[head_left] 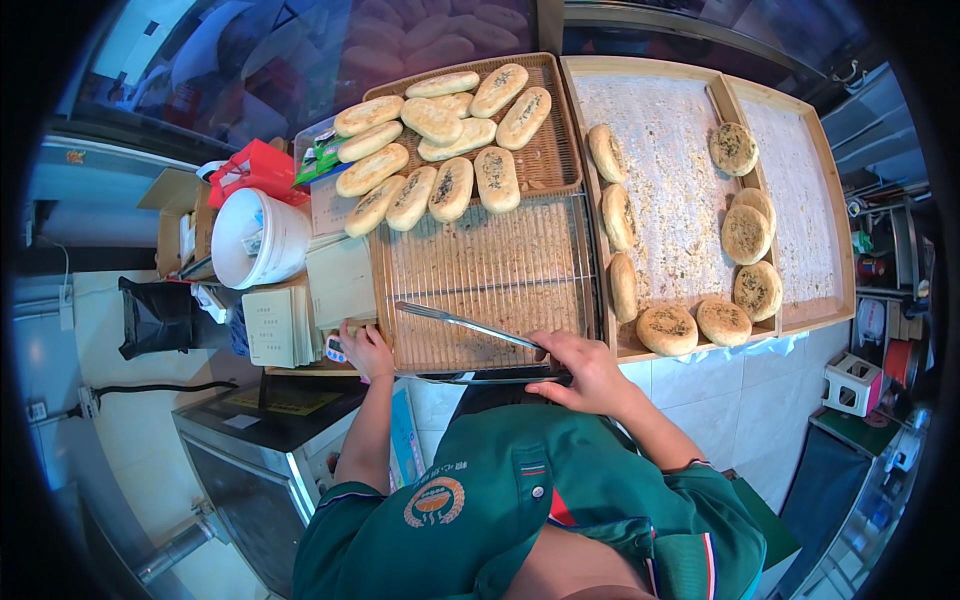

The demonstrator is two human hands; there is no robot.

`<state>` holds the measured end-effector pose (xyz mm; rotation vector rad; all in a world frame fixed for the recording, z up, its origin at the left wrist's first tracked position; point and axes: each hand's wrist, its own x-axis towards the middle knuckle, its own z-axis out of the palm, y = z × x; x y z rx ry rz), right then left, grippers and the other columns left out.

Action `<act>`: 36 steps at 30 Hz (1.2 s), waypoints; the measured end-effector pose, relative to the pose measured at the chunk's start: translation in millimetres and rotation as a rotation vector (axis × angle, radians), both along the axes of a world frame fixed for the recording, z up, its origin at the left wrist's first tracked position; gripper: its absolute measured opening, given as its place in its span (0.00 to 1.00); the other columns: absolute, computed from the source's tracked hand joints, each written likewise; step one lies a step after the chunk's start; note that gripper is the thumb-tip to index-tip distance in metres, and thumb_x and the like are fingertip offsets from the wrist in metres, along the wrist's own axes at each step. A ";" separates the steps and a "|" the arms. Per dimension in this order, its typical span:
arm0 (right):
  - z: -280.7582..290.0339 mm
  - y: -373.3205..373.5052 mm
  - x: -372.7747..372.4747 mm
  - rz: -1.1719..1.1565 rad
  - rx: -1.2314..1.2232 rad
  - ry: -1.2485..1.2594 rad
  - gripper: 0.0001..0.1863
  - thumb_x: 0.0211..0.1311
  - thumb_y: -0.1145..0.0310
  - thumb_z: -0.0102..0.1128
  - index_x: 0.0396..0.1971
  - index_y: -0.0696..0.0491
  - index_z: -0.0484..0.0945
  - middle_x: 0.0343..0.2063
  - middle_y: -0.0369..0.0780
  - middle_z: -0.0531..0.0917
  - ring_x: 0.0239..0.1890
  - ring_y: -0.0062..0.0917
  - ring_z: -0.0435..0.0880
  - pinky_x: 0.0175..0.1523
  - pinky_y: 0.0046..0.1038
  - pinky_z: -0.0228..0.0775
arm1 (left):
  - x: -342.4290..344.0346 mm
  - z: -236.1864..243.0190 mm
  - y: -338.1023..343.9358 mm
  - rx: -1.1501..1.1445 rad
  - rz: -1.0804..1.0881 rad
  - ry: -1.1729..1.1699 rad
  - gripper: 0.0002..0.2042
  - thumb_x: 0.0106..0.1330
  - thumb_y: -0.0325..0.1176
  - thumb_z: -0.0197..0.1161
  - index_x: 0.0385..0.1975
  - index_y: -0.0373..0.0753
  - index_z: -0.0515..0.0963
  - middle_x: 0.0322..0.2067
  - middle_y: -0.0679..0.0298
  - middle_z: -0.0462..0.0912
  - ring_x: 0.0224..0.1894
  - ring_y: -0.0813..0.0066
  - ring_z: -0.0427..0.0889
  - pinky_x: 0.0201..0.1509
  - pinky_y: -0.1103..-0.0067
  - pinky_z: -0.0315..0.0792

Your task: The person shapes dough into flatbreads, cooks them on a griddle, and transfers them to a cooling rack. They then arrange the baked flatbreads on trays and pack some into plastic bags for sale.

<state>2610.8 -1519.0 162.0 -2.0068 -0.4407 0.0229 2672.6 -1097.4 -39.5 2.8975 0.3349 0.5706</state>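
My right hand (580, 370) is closed on metal tongs (450, 318), which lie slantwise over a wire rack on a crumb-covered tray (480, 255). My left hand (365, 350) has its fingers apart at the lower edge of pale paper bags (340, 280), touching near a small white timer (334, 348). Above the rack, a woven tray (545, 160) holds several oval breads (450, 190), some topped with dark flecks. To the right, a wooden tray (660, 120) holds several round breads (668, 328) along its sides.
At the left are a white bucket (255, 240), a red bag (250, 170), a cardboard box (175, 200) and more bag stacks (275, 325). A steel appliance (240, 470) stands below left. A narrower tray section (805, 210) adjoins at right, with shelving (890, 260) beyond.
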 end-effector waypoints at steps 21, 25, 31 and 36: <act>-6.3 -8.4 -3.1 0.035 0.077 0.159 0.34 0.48 0.59 0.75 0.54 0.60 0.74 0.38 0.46 0.83 0.33 0.39 0.84 0.39 0.34 0.77 | -1.0 -7.9 5.7 -0.006 0.055 0.047 0.17 0.69 0.41 0.55 0.32 0.32 0.83 0.62 0.51 0.69 0.61 0.46 0.68 0.61 0.56 0.65; -7.1 -9.9 -0.2 0.048 0.058 0.118 0.33 0.49 0.59 0.74 0.54 0.60 0.74 0.39 0.46 0.83 0.34 0.38 0.85 0.40 0.33 0.78 | -1.6 -7.4 3.3 0.027 0.098 0.085 0.18 0.70 0.44 0.54 0.35 0.33 0.83 0.62 0.54 0.68 0.61 0.46 0.68 0.61 0.55 0.65; -7.0 -4.7 -2.3 0.068 0.086 0.070 0.33 0.51 0.57 0.73 0.54 0.58 0.75 0.39 0.46 0.83 0.37 0.38 0.85 0.41 0.34 0.78 | -1.6 -1.6 3.7 -0.002 0.066 0.112 0.19 0.70 0.44 0.53 0.36 0.31 0.82 0.62 0.53 0.68 0.63 0.47 0.67 0.61 0.56 0.64; -9.1 -5.5 -7.0 0.082 0.053 0.096 0.32 0.52 0.55 0.71 0.55 0.57 0.74 0.38 0.44 0.83 0.37 0.38 0.85 0.40 0.35 0.78 | -1.8 -3.8 5.1 0.033 -0.055 0.058 0.19 0.71 0.40 0.50 0.39 0.27 0.79 0.62 0.47 0.68 0.62 0.46 0.67 0.62 0.57 0.64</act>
